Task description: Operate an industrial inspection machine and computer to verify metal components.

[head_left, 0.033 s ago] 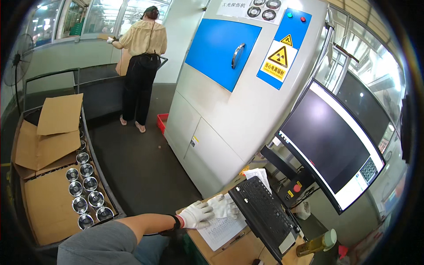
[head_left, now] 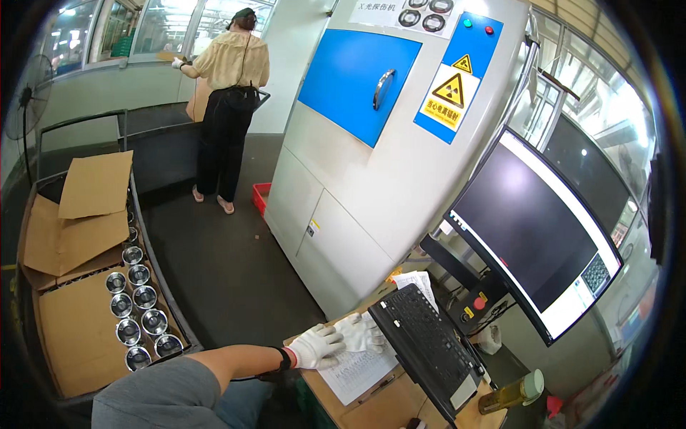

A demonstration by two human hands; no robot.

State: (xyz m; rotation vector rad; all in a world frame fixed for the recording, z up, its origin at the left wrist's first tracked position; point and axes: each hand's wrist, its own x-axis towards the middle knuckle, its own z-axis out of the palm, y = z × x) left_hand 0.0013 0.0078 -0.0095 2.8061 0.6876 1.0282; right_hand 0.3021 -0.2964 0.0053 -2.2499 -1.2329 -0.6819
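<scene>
The fingers of the left hand (head_left: pixel 316 347), in a white glove, are stretched out and not clamped on anything; they seem to touch the loose white glove (head_left: pixel 361 333) beside them. For the right hand I cannot tell the fingers, as it is out of view. The loose glove lies partly over the printed sheet (head_left: pixel 351 377) on the wooden surface (head_left: pixel 406 402). A pen (head_left: pixel 379 387) is near the sheet's lower edge. To the right stand the black laptop (head_left: pixel 425 347) and a bottle (head_left: pixel 504 399) with yellowish liquid.
</scene>
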